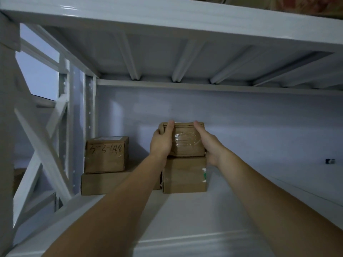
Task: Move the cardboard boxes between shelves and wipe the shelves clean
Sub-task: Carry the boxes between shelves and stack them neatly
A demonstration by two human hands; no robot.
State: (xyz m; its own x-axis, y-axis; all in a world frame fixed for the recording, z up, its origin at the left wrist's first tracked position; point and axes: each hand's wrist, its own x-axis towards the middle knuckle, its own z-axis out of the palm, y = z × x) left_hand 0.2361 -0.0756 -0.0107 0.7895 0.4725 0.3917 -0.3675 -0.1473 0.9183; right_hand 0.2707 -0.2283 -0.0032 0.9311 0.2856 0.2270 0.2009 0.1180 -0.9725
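Fingers of both hands curl over the far top edge of the top box (186, 140), the left hand (161, 140) and right hand (208, 145) clamping its sides. It sits on a second box (184, 176) on the shelf (185, 219), beside two more stacked boxes (105, 154). Likely mid-lift or mid-placement: keep it level, squeeze evenly, and move it straight so the lower box doesn't shift.
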